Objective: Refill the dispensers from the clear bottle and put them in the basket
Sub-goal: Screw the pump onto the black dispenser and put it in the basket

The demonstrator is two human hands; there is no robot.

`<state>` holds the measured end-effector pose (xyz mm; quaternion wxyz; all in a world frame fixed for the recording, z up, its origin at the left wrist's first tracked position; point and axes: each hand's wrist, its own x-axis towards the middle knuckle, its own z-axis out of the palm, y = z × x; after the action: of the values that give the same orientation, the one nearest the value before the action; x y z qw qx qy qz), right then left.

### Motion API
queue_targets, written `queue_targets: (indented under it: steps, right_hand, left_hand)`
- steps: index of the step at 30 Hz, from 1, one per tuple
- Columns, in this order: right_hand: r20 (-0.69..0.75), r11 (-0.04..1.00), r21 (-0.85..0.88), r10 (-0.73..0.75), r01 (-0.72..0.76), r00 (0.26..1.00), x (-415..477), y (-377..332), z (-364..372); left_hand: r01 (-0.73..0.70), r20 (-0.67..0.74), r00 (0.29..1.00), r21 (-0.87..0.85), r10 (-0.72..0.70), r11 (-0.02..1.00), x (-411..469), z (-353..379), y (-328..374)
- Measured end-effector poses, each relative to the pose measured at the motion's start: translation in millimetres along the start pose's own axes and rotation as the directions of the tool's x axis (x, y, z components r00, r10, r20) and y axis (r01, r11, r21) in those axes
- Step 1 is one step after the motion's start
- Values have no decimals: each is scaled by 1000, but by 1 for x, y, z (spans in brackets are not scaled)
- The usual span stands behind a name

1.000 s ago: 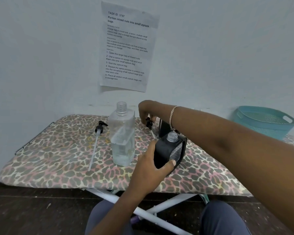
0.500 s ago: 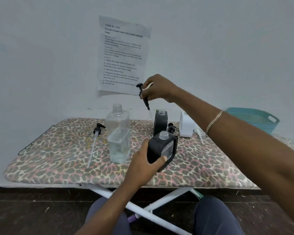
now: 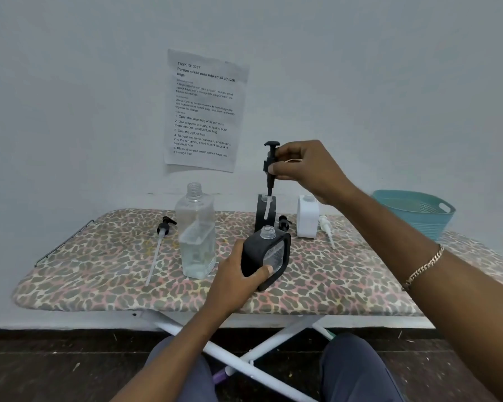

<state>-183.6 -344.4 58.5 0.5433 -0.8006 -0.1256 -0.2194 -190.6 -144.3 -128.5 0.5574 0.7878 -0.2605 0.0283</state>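
On the board, left hand [image 3: 238, 282] grips black dispenser [image 3: 266, 258] (uncapped); right hand [image 3: 305, 169] pinches pump [image 3: 270, 166].

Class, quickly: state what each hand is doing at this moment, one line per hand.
Left hand: closed around the black square dispenser bottle, uncapped, on the leopard-print board.
Right hand: closed on the black pump head, held upright.
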Motion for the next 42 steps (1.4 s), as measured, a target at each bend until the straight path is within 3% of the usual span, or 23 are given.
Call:
queue_targets:
  steps: [22,28,36,39,42]
  right_hand:
    - [38,970,-220,116,-105,992,-68,67,30]
    - [30,984,-147,107,-101,994,-80,81,37]
    - [-118,984,-149,84,-101,990,-85,85,54]
    - [-34,976,-103,192,-194,981,-82,86,49]
    - [151,952,182,219,-245,964,-78,91,37]
  left_hand:
    - [-35,8,999,-19,35,999,3,2,-6]
    - [-45,0,999,-8,45,999,4,3,-8]
    - [-42,-1,999,-12,42,999,4,3,-7]
    - [-41,0,999,-11,41,999,3,3,-7]
    - [-59,-7,998,-18,59,998,3,4,-7]
